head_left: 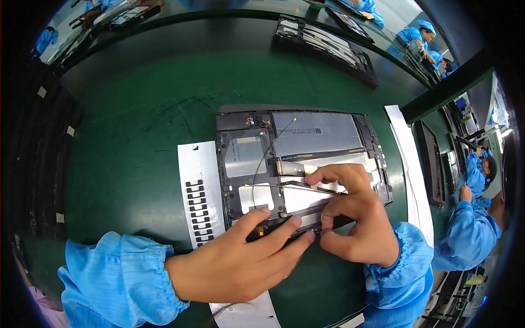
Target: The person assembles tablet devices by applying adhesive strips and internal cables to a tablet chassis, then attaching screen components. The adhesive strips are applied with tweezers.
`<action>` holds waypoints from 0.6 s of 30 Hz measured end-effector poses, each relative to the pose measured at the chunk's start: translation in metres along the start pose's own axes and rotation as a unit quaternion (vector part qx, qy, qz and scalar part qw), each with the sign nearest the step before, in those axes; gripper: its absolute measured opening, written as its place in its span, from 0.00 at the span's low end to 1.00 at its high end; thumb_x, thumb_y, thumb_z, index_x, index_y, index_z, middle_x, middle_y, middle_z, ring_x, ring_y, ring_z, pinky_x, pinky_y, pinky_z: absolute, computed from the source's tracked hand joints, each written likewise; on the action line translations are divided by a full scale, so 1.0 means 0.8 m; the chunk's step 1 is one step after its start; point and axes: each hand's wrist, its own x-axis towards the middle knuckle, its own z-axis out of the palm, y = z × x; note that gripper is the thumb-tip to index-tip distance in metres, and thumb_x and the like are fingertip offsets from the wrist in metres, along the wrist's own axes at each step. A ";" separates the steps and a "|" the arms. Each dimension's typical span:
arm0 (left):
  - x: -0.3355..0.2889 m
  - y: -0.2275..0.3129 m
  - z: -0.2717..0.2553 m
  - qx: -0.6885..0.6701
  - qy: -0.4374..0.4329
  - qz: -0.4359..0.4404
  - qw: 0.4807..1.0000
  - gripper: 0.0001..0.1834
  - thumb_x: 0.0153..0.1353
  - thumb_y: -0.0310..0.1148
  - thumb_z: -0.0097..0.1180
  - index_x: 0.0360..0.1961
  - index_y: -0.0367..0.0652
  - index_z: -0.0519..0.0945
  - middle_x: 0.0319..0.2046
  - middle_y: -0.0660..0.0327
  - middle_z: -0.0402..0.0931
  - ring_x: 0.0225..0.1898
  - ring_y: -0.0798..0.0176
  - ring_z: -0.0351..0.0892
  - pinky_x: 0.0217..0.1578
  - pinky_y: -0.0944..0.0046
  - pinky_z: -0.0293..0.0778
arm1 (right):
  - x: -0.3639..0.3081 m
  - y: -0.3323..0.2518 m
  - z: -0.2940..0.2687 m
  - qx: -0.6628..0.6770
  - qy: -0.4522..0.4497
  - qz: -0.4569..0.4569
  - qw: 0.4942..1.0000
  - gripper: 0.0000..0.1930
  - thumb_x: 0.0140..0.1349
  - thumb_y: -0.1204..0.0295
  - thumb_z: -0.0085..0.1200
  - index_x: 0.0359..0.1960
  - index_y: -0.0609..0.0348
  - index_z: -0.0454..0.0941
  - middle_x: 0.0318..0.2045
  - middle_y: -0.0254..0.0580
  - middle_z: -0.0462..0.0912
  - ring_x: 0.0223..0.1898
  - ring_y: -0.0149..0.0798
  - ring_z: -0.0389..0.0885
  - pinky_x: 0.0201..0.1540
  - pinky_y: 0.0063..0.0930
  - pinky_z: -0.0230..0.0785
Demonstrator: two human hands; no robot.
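Note:
An opened tablet-like device (306, 204) lies on the green bench, its silver battery plate (314, 132) and internal parts exposed. My left hand (243, 257) rests with spread fingers on the near edge of the device. Over its right half, my right hand (358, 216) has its index fingertip down beside a brown flat ribbon cable (291, 168) and a thin black strip; its thumb and other fingers curl near the front edge. I see nothing held in either hand. A thin black antenna wire (269, 146) curves loosely over the left half of the device.
A white sheet of black adhesive pieces (197, 188) lies partly under the device's left side. A white strip (406, 158) lies to the right. Another opened device (326, 48) sits farther back. Black stacked trays (41, 158) stand left. People in blue work beyond the bench.

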 end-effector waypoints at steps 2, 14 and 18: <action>0.000 0.002 -0.001 0.009 -0.002 0.001 1.000 0.10 0.55 0.34 0.48 0.36 0.48 0.78 0.50 0.63 0.68 0.53 0.60 0.65 0.44 0.52 0.61 | -0.001 -0.001 -0.009 0.016 -0.008 -0.005 1.000 0.04 0.29 0.79 0.53 0.12 0.61 0.72 0.45 0.47 0.71 0.47 0.47 0.65 0.50 0.35 0.55; 0.000 0.003 0.012 0.020 0.010 -0.004 1.000 0.11 0.53 0.37 0.51 0.36 0.46 0.78 0.50 0.65 0.67 0.54 0.60 0.63 0.43 0.53 0.62 | -0.020 0.007 -0.002 0.013 0.036 -0.068 0.997 0.08 0.34 0.83 0.57 0.20 0.62 0.74 0.42 0.47 0.74 0.43 0.46 0.69 0.46 0.34 0.59; 0.000 0.005 0.011 0.015 0.003 -0.009 1.000 0.11 0.53 0.38 0.51 0.35 0.46 0.78 0.50 0.65 0.68 0.55 0.60 0.63 0.43 0.53 0.63 | -0.023 0.005 0.001 -0.013 0.058 -0.092 0.994 0.08 0.34 0.83 0.57 0.19 0.64 0.72 0.41 0.45 0.75 0.42 0.46 0.69 0.46 0.34 0.58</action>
